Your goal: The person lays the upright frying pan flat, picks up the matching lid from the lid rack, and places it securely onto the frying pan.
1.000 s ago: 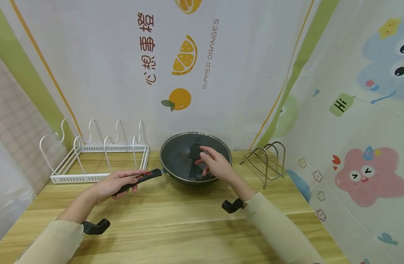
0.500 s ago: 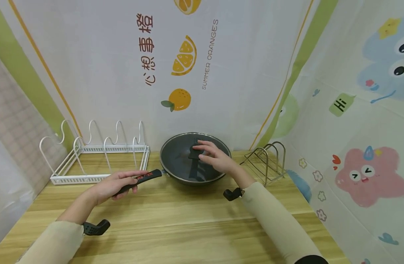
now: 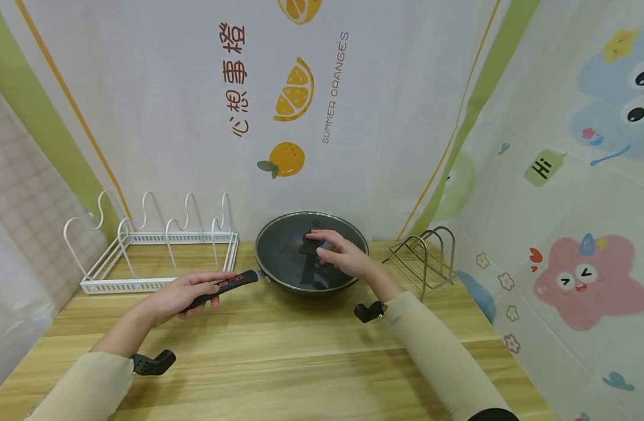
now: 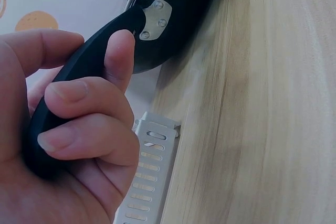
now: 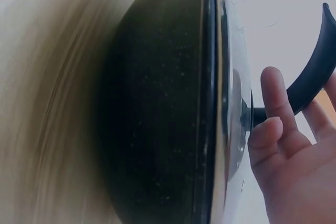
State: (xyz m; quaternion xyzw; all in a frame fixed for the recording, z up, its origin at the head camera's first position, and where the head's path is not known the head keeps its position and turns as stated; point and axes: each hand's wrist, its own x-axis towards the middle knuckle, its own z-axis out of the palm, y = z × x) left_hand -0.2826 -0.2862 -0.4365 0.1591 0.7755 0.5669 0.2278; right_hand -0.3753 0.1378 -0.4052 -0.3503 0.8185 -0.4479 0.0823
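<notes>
A dark wok [image 3: 300,290] with a glass lid [image 3: 285,237] sits against the back curtain. My left hand [image 3: 187,294] grips its long black handle [image 3: 243,280]; in the left wrist view, curled fingers [image 4: 94,98] wrap that handle loosely. On top of the lid stands a black curved knob [image 3: 309,241]. My right hand [image 3: 348,254] is at this knob, thumb and fingers on either side of it. The right wrist view shows bent fingers [image 5: 275,95] around the knob's stem, with the lid down on the wok's rim.
At the left, a white rack [image 3: 158,283] with tall wire loops stands close to my left hand. A small metal wire rack [image 3: 424,263] is right of the wok. Curtains close off the back and sides of the wooden table [image 3: 279,351].
My right hand has moved up and left over the lid, then slightly lower, bringing its fingers around the knob. The left hand, wok and lid have stayed in place.
</notes>
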